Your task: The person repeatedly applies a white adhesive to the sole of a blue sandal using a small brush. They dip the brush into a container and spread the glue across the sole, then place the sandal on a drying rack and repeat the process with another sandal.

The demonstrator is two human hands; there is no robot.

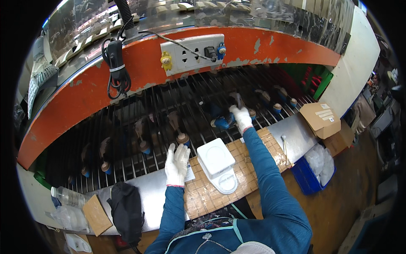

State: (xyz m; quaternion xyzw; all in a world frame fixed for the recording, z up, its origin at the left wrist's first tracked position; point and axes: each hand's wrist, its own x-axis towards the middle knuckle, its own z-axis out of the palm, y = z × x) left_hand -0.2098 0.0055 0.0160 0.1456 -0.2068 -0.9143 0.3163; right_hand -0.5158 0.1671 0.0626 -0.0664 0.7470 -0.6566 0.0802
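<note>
My left hand (176,165), in a white knitted glove, is open with its fingers stretched out, at the near edge of the metal rods. Just beyond its fingertips a dark shoe upper (173,120) with a tan, round end lies on the rods. My right hand (242,118), also gloved, reaches over the rods and is closed on a dark shoe upper (237,100); its fingers are partly hidden. Left of that hand lies a blue shoe last (221,122). Between my arms a white plastic device (216,157) with a round dial stands on a tan grid-patterned board (198,199).
More shoe uppers with blue ends (105,167) lie along the rods under an orange frame (148,67) carrying a power strip (192,53). A black bag (127,211), a clear bottle (69,197) and cardboard (97,215) lie left. A cardboard box (321,120) and blue bin (306,180) are right.
</note>
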